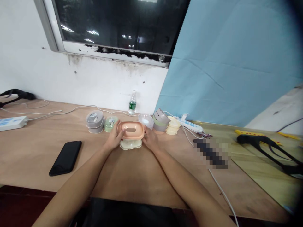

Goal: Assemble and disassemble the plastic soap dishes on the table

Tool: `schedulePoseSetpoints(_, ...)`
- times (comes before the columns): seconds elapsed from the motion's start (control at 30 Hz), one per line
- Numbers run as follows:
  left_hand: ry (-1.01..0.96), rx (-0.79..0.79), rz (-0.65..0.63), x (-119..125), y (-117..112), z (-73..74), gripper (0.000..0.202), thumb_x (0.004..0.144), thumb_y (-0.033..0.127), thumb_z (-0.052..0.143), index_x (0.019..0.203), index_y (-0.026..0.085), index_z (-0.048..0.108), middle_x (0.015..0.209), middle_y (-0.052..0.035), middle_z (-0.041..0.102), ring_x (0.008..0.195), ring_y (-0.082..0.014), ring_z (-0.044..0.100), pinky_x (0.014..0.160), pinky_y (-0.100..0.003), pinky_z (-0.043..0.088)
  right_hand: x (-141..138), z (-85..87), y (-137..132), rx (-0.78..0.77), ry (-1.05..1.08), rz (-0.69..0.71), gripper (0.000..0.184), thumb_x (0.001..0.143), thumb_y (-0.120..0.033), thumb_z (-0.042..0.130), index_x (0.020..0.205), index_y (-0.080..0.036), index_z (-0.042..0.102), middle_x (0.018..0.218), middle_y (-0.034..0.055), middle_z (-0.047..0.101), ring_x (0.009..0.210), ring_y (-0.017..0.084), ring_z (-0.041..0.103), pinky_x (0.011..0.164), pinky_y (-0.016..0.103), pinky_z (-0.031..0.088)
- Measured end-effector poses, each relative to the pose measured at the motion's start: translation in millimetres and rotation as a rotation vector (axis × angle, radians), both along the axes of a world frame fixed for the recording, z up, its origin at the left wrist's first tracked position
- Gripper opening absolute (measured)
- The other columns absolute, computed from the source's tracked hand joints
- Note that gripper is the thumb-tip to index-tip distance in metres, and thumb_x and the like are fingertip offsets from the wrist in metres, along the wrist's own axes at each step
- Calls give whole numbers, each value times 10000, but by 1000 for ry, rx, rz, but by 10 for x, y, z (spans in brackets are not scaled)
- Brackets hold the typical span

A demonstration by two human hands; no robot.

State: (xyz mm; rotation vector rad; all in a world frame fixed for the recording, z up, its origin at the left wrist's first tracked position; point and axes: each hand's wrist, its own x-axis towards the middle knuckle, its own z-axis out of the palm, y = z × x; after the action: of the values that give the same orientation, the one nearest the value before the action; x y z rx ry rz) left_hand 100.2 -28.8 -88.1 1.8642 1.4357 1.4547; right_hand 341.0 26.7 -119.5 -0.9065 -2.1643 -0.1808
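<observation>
My left hand point(115, 138) and my right hand point(150, 140) grip the two ends of a peach oval plastic lid point(131, 130), held just above a cream-coloured oval container point(130, 144) on the wooden table point(35, 164). Fingers of both hands curl round the lid's rim. Behind it stand a grey round box point(95, 121), a pale green box point(110, 123), a clear lid point(146, 120) and a stack of grey, pink and cream containers point(163, 123).
A black phone point(66, 157) lies at the left. A white power strip point(12, 122) with cables sits far left, another power strip point(191, 126) at the right. A water bottle point(132, 103) stands by the wall. A black stand point(267, 147) lies on the yellowish board at the right.
</observation>
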Motion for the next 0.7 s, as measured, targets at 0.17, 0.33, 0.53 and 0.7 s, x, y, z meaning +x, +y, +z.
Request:
schedulePoseSetpoints(0.17, -14, -60, -29, -9, -17, -1, 697, 894, 556, 395, 1434, 150, 220, 1249, -140, 560, 1132, -269, 551, 959, -424, 444, -9, 59, -55, 11, -20, 76, 408, 849, -282, 511, 1253, -227, 496, 1180, 119, 612, 1091, 247, 577, 923, 417, 486)
schedulePoseSetpoints(0.33, -68, -132, -101, -17, -34, -21, 678, 916, 571, 304, 1435, 145, 211, 834, -53, 659, 665, -192, 623, 705, -367, 516, -33, 75, -92, -32, 45, 42, 250, 785, -232, 530, 1027, -212, 590, 1011, 93, 671, 956, 228, 623, 857, 370, 496)
schedulePoseSetpoints(0.53, 177, -30, -199, -42, -48, -13, 634, 898, 535, 369, 1380, 124, 348, 958, -84, 649, 842, -216, 621, 809, -367, 485, 38, 38, -60, -145, 314, -100, 279, 696, -235, 580, 971, -212, 546, 921, 60, 677, 851, 233, 633, 737, 331, 497)
schedulePoseSetpoints(0.7, 447, -56, -201, -30, -56, -7, 639, 810, 605, 491, 1276, 167, 510, 1193, -121, 585, 1109, -283, 538, 977, -430, 399, 117, 34, 27, -205, 493, -265, 293, 711, -242, 549, 1002, -216, 525, 937, 61, 672, 827, 230, 625, 698, 316, 485)
